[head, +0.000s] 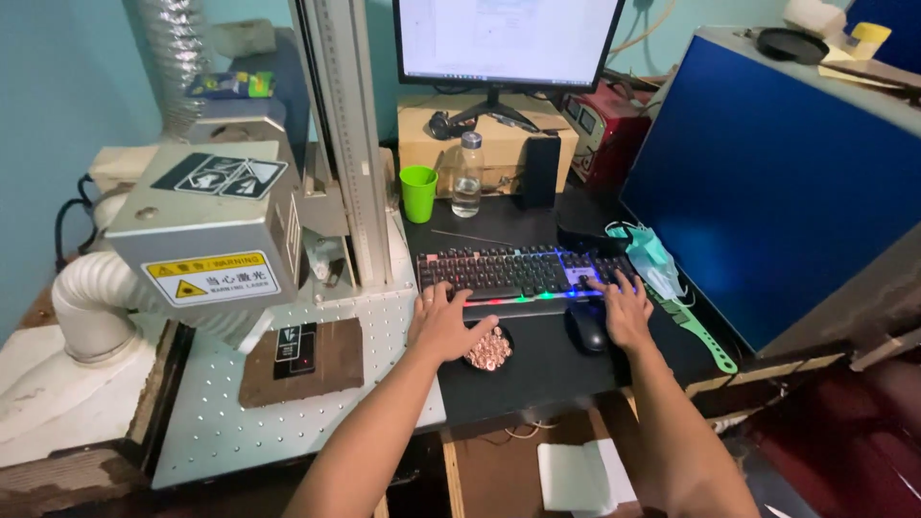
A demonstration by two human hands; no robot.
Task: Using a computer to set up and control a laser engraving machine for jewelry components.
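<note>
My left hand (pixel 443 324) lies flat at the near left corner of a backlit keyboard (pixel 523 273), fingers spread, holding nothing. Just right of it sits a small dark dish of coppery round pieces (pixel 489 349). My right hand (pixel 625 309) rests with its fingers on the keyboard's right keys, directly beside a black mouse (pixel 587 326). Both hands are on a black desk (pixel 537 374). A monitor (pixel 507 40) with a white window stands behind.
A grey laser machine head (pixel 206 230) hangs over a perforated metal plate (pixel 288 422) with a brown slab (pixel 317 364). A green cup (pixel 418 192), clear bottle (pixel 467 176), face mask (pixel 652 257), green strap (pixel 705 336) and large blue cabinet (pixel 767 173) surround the keyboard.
</note>
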